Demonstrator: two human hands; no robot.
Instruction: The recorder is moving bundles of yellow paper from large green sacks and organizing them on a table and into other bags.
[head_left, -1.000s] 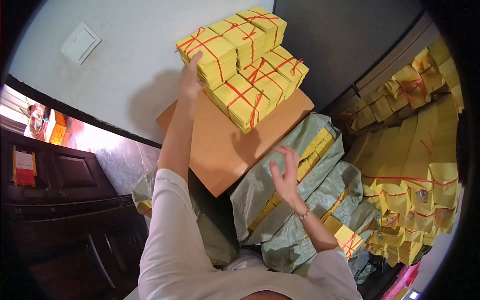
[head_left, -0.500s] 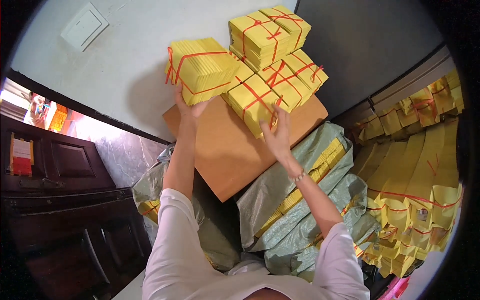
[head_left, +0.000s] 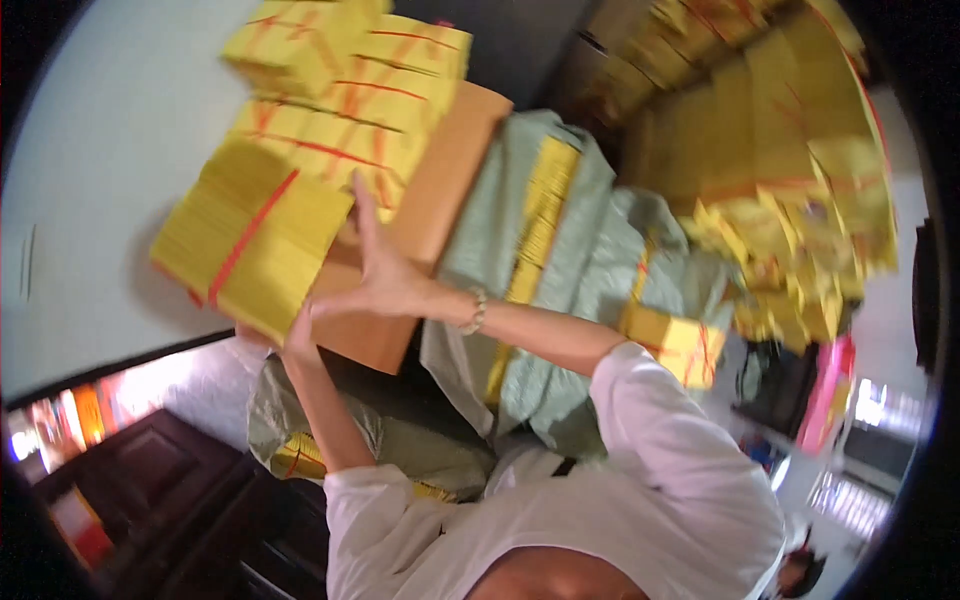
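Near a sack of yellow packets, the left hand grips a bundle, right hand splayed alongside.

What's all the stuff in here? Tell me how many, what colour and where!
Held bundle: one, yellow with red band, left
Stacked bundles: several, yellow with red ties, upper left
Board: one, orange-brown, under the stack
Sacks: at least three, grey-green, middle and lower left
Packets: many, yellow, upper right
Door: at least one, dark brown, lower left
Wall: one, white, left
Pink thing: one, blurred, right
Bracelet: one, pale, right wrist
Shirt: one, white, bottom
Left hand: one, under held bundle
Right hand: one, spread, beside it

Other edge things: too blurred.
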